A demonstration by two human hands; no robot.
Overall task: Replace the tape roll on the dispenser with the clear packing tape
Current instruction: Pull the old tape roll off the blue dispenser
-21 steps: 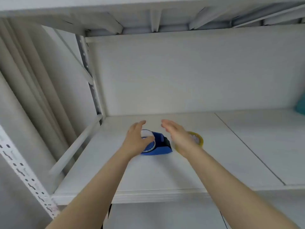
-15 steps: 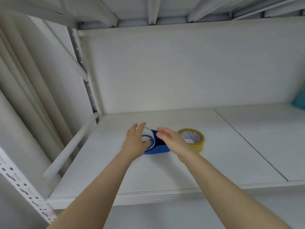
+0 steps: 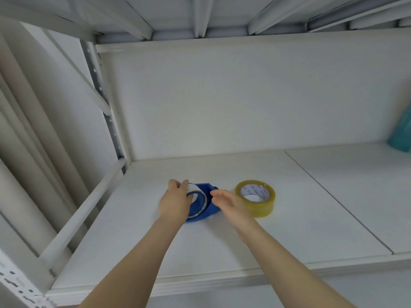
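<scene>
A blue tape dispenser [image 3: 210,209] lies on the white shelf board [image 3: 218,252], with a whitish tape roll [image 3: 196,189] seated in it. My left hand [image 3: 175,203] wraps that roll from the left, fingers curled over its far edge and thumb on its face. On the dispenser's right side hovers my right hand [image 3: 231,206], fingers spread and holding nothing; I cannot tell if it touches the dispenser. The clear, yellowish packing tape roll [image 3: 263,207] lies flat just right of my right hand.
A teal object [image 3: 400,134] stands at the shelf's far right edge. A slanted white side rail [image 3: 84,212] and a perforated metal upright [image 3: 106,112] bound the shelf on the left. The upper shelf's underside [image 3: 200,16] hangs close overhead. A seam [image 3: 333,201] divides the shelf boards.
My left hand has closed around the roll in the dispenser. My right hand has shifted left off the packing tape toward the dispenser. The view has tilted down slightly.
</scene>
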